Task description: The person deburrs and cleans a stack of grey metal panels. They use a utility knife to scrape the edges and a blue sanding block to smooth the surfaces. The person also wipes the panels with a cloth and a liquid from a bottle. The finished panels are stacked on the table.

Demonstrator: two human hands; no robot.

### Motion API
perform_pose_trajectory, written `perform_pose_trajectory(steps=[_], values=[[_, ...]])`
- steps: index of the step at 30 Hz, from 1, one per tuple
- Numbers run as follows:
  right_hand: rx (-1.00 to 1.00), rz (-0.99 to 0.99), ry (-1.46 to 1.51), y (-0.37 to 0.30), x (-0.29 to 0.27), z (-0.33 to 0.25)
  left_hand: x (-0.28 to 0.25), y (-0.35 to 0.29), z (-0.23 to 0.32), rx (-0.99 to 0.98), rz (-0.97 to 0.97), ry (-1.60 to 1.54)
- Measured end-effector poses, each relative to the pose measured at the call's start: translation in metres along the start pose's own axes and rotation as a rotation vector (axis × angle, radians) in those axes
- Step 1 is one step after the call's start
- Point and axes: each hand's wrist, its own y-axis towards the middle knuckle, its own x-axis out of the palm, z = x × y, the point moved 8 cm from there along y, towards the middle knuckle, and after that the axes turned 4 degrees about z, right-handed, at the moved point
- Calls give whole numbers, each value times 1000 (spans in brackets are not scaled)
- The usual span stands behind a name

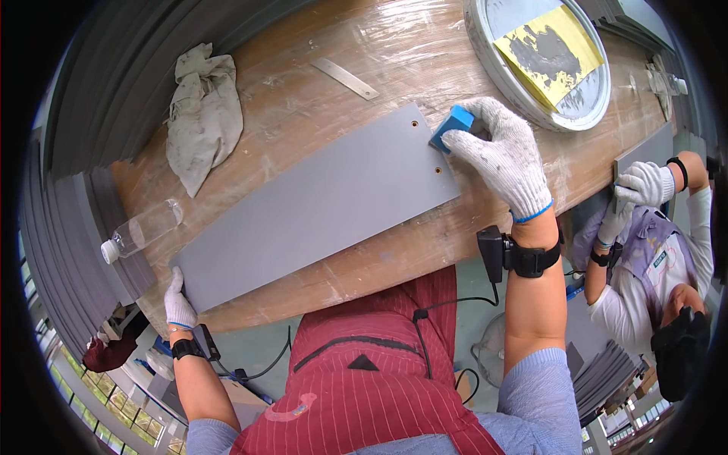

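A long flat grey panel (318,208) lies slantwise on the wrapped tabletop, two small brass-coloured holes near its right end. My right hand (506,155), in a white knit glove with a blue cuff, pinches a blue sanding block (456,126) between thumb and fingers. The block rests against the panel's right end edge, by the upper hole. At the opposite end, my left hand (180,307), also gloved, grips the panel's near left corner. Its fingers are partly hidden at the panel's edge. Black straps with small boxes sit on both my forearms.
Beyond the panel lie a thin metal strip (345,79) and a stained white cloth bag (203,117). A clear plastic bottle (144,231) lies left. A large round tub (599,98) carries yellow paper smeared with grey paste. Another gloved person (652,250) works on the right.
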Motion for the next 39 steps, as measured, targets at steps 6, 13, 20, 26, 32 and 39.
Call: perform_pose_trajectory(steps=[6,13,20,26,32,39], values=[[205,21,85,-85,-27,22,3,-4,-2,-10,4,5],[171,25,915,-120,34,-27,2,-1,-1,-27,-18,29],[504,-16,1636,-97,126,-30,4,1,2,-1,-35,5],[34,629,1361,-82,-28,69,3,4,0,-23,3,0],[86,401,1370,-114,22,9,2,4,2,-5,6,29],[277,74,1328,-128,84,-17,6,5,5,4,-10,26]])
